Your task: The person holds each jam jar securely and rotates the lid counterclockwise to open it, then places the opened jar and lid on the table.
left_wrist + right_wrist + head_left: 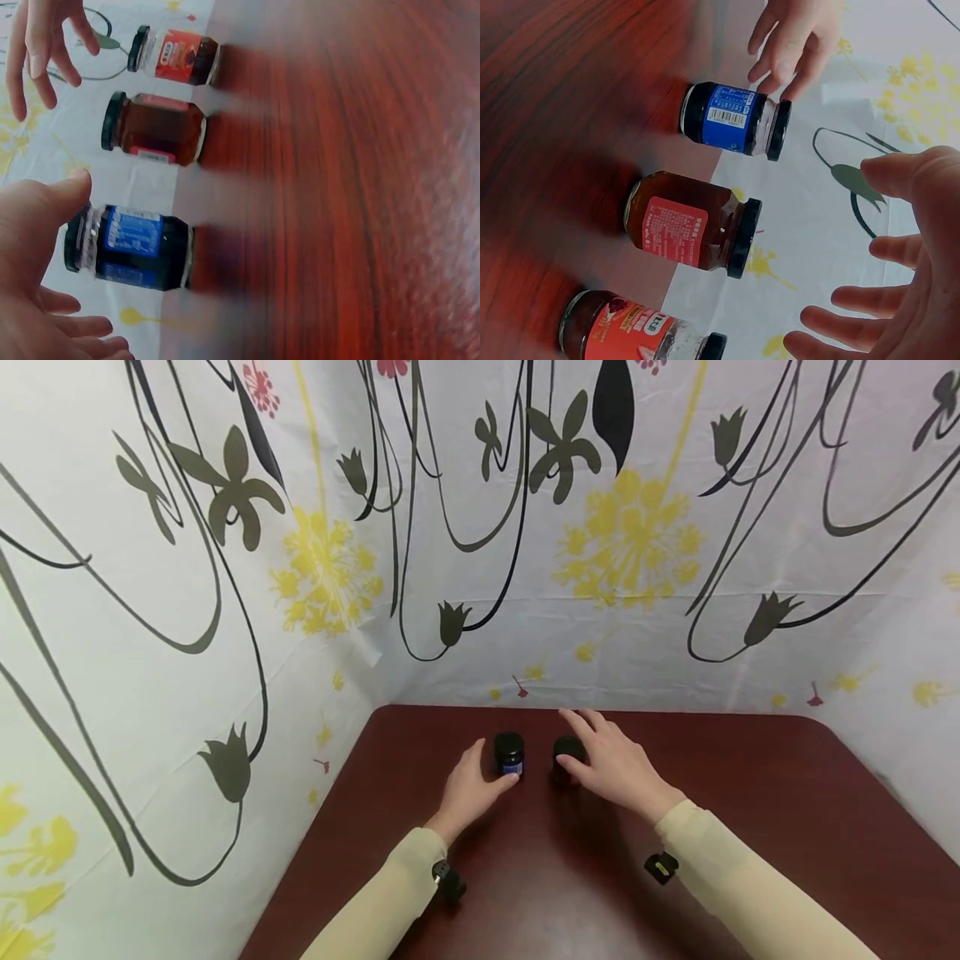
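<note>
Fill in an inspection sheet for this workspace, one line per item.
Surface: dark red wood-grain table, glossy toward the near side.
Job's things: three lidded glass jars, upright in a row: blue-labelled jar, amber jar with a red label in the middle, orange-red-labelled jar at the other end.
Clutter: nothing seen.
Hands: left hand open beside the blue-labelled jar; right hand open near the other two; neither grips a jar, and light contact cannot be ruled out.
Cables: nothing seen.
Surroundings: white flower-printed sheeting behind the table and at its sides, creased in places.
</note>
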### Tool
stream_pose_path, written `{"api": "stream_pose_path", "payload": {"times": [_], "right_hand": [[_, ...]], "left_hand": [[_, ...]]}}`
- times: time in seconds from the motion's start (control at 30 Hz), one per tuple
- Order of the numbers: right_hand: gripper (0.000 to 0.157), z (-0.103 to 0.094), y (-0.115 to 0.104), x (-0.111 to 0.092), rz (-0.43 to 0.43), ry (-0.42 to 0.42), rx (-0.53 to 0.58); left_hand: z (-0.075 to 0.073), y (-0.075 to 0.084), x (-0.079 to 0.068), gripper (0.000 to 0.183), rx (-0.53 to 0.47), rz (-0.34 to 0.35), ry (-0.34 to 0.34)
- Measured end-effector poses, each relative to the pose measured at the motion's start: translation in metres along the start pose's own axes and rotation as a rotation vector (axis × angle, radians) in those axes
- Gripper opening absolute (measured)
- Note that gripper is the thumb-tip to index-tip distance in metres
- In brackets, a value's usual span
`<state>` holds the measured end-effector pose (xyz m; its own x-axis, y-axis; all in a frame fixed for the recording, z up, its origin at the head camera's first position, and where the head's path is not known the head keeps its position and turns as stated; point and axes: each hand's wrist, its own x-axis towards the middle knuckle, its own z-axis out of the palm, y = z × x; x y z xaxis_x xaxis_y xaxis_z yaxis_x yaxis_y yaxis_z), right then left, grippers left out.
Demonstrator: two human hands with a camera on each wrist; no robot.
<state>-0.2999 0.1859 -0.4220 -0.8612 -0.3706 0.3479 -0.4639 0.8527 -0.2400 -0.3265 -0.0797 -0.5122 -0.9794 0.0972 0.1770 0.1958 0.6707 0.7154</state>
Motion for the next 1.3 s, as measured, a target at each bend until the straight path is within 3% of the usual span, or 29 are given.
{"api": "stream_pose_path", "payload": {"times": [0.4, 0.57, 0.9, 1.3], "right_hand": [[0.074, 0.001, -0.009, 0.012, -0.007, -0.038, -0.004], [0.073, 0.003, -0.015, 0.02, -0.018, -0.066, -0.001], [0.073, 0.006, -0.016, 0.026, -0.015, -0.079, 0.011], [0.073, 0.006, -0.02, 0.03, -0.011, -0.085, 0.042]], "left_hand": [[0.009, -0.009, 0.014, 0.097, -0.182, -0.018, 0.001], [0.01, -0.01, 0.017, 0.095, -0.276, -0.051, 0.018], [0.024, -0.012, 0.024, 0.095, -0.371, -0.108, 0.05], [0.04, -0.011, 0.025, 0.084, -0.358, -0.058, 0.102]]}}
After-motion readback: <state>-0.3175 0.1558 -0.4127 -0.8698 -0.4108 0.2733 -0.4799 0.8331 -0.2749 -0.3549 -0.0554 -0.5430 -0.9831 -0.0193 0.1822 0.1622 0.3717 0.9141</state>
